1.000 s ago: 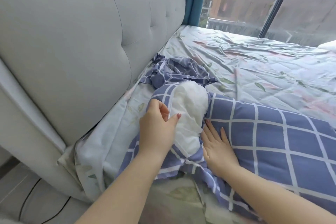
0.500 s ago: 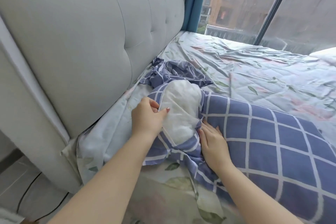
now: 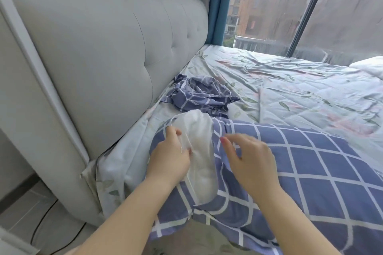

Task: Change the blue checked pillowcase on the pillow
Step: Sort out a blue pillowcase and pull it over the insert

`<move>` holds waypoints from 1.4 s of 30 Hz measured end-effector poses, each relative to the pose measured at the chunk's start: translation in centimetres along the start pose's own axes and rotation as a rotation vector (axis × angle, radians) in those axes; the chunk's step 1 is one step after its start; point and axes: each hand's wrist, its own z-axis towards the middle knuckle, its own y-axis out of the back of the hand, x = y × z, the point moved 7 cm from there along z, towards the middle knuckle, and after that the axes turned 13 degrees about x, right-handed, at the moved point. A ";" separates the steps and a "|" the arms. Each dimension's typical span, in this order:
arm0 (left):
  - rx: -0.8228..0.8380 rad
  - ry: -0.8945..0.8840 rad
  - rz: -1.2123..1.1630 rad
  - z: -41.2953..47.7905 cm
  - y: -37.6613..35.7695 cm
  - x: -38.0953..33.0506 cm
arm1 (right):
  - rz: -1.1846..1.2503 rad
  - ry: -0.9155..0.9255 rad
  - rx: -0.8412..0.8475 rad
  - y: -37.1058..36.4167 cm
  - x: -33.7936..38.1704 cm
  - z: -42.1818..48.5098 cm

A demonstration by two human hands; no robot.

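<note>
While pillow [image 3: 199, 151] is lying across near end of bed, white end is poking out of open mouth of checked pillowcase [image 3: 310, 172]. Left hand [image 3: 172, 155] is pinching edge of white pillow end, fingers curled closed on fabric. Right hand [image 3: 250, 159] is hovering just above pillowcase, fingers [image 3: 228, 143] spread and loose, gripping nothing. Second checked pillowcase [image 3: 199, 95] is lying crumpled against grey headboard [image 3: 103, 47], beyond pillow, on floral sheet [image 3: 300, 89].
</note>
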 end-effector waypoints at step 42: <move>-0.001 0.009 -0.277 6.2 -2.9 2.6 | -0.542 -0.054 0.561 -14.1 -3.7 4.0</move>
